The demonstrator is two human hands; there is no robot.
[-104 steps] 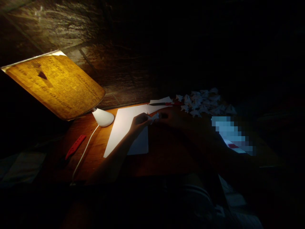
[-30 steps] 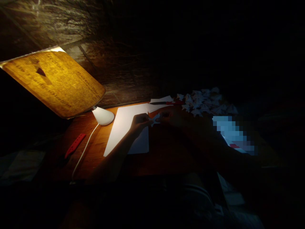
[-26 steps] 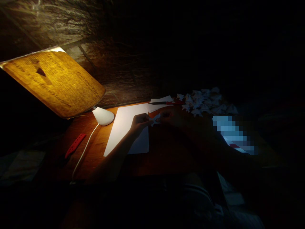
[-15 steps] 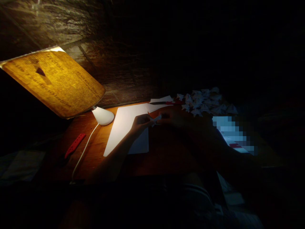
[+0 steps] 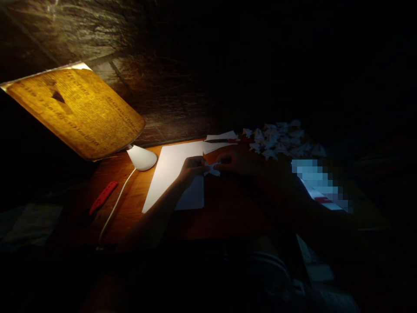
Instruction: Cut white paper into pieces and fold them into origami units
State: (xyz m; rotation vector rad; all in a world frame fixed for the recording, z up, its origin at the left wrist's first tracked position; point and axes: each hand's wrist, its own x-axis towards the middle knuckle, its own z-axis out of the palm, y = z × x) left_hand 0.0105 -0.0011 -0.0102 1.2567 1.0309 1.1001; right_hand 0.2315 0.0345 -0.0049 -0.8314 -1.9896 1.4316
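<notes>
A small piece of folded white paper is held between my two hands above the wooden table. My left hand pinches its left side, over the right edge of a stack of white sheets. On the right side of the folded paper, my right hand is closed in a pinch too, mostly in shadow. Beyond my right hand lies a heap of folded paper pieces. Smaller sheets with a dark, red-handled tool across them lie behind my hands; the tool's kind is unclear.
A lit lamp with a printed shade and white base stands at the left against a stone wall. Its cord runs over the table, near a red power strip. A bright screen, partly pixelated, glows at the right.
The folded paper between my fingers has turned and now shows a wider, spread shape. My right hand has shifted slightly around it. The things on the table stay where they were.
</notes>
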